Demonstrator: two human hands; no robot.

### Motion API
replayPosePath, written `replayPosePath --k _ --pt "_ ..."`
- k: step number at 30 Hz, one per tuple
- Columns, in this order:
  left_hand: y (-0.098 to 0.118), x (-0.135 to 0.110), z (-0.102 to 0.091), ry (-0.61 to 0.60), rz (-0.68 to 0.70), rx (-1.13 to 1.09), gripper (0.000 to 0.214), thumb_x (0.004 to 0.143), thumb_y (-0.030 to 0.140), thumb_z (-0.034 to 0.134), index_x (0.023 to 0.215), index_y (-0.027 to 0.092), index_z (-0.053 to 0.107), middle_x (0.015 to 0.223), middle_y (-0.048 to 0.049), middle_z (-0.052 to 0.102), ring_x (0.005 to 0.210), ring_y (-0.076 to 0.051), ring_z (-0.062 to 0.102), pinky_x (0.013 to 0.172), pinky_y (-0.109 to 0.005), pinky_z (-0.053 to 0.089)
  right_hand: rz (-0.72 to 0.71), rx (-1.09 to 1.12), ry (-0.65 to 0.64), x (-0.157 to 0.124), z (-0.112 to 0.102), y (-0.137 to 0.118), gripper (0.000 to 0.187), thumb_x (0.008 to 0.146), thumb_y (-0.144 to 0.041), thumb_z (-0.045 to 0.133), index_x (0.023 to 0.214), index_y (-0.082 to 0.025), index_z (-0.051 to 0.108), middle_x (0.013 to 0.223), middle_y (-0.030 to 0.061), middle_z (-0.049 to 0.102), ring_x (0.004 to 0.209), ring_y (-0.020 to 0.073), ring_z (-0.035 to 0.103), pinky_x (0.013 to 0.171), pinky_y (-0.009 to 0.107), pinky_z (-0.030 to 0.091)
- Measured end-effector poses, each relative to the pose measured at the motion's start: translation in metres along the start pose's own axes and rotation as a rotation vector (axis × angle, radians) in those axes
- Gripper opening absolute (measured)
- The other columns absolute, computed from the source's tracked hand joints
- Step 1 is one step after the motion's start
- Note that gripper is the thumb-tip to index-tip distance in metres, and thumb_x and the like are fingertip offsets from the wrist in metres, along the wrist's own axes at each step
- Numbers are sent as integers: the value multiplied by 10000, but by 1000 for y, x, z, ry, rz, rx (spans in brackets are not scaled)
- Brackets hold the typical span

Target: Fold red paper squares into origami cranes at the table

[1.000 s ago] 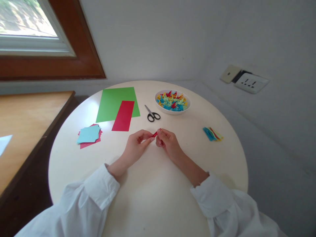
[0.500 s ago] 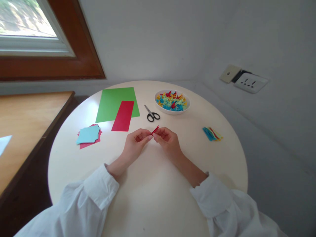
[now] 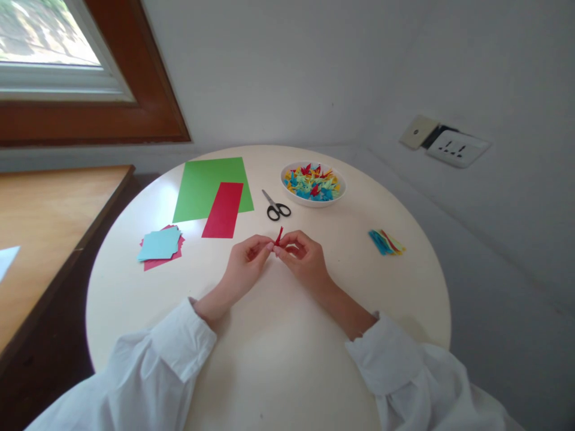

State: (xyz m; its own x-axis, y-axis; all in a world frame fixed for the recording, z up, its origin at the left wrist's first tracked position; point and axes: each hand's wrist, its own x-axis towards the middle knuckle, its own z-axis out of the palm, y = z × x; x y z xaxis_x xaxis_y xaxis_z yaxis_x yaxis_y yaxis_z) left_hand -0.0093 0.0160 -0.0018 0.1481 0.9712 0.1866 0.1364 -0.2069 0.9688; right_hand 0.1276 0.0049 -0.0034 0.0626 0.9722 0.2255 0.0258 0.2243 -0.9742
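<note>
Over the middle of the round white table [image 3: 269, 359], my left hand [image 3: 246, 263] and my right hand [image 3: 302, 257] meet fingertip to fingertip. Both pinch a small folded red paper piece [image 3: 279, 236], whose thin tip sticks up between them. Most of the piece is hidden by my fingers. Both hands hover just above the tabletop, with white sleeves at my wrists.
Black scissors [image 3: 275, 206] lie just beyond my hands. A white bowl [image 3: 313, 184] of several small coloured paper shapes stands at the back. A green sheet [image 3: 206, 185] with a red strip [image 3: 223, 209] and a blue-and-red square stack [image 3: 160, 245] lie left. Coloured paper strips [image 3: 386, 242] lie right.
The red paper piece has turned from lying slanted to pointing nearly upright. My fingertips have closed in tighter round it, and my right hand has shifted slightly left.
</note>
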Motion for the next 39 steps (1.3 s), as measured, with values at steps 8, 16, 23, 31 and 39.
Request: replayPosePath --k 8,16,23,31,39 --pt "2 -1 0 25 -4 15 152 735 303 618 736 153 644 688 -28 660 628 -139 570 582 -240 422 -84 -58 -22 0 -2 4 100 712 -268 636 737 -197 571 775 20 579 722 144 570 640 276 494" --pt "5 -1 2 -8 -106 -190 274 692 391 673 767 175 524 549 26 622 513 -107 534 490 -206 336 -100 -51 -5 0 -2 5 79 717 -263 630 741 -199 589 775 22 592 721 148 581 640 277 494" --pt "5 1 2 26 -154 -213 264 639 368 721 721 147 601 592 13 631 559 -102 551 537 -212 382 -157 -102 -25 0 -2 5 33 753 -232 597 739 -204 608 782 28 594 722 146 574 633 277 485" --pt "6 0 2 50 -150 -193 246 650 360 710 720 144 615 612 -3 645 575 -115 567 535 -218 392 -264 -240 -21 0 -4 4 81 792 -200 556 765 -209 631 784 33 632 738 154 586 658 289 481" --pt "2 0 4 76 -97 -173 188 658 306 700 714 140 630 660 -18 669 611 -127 595 569 -228 433 -513 -439 44 -1 -3 5 119 811 -146 532 824 -211 630 896 60 680 875 167 631 791 323 514"
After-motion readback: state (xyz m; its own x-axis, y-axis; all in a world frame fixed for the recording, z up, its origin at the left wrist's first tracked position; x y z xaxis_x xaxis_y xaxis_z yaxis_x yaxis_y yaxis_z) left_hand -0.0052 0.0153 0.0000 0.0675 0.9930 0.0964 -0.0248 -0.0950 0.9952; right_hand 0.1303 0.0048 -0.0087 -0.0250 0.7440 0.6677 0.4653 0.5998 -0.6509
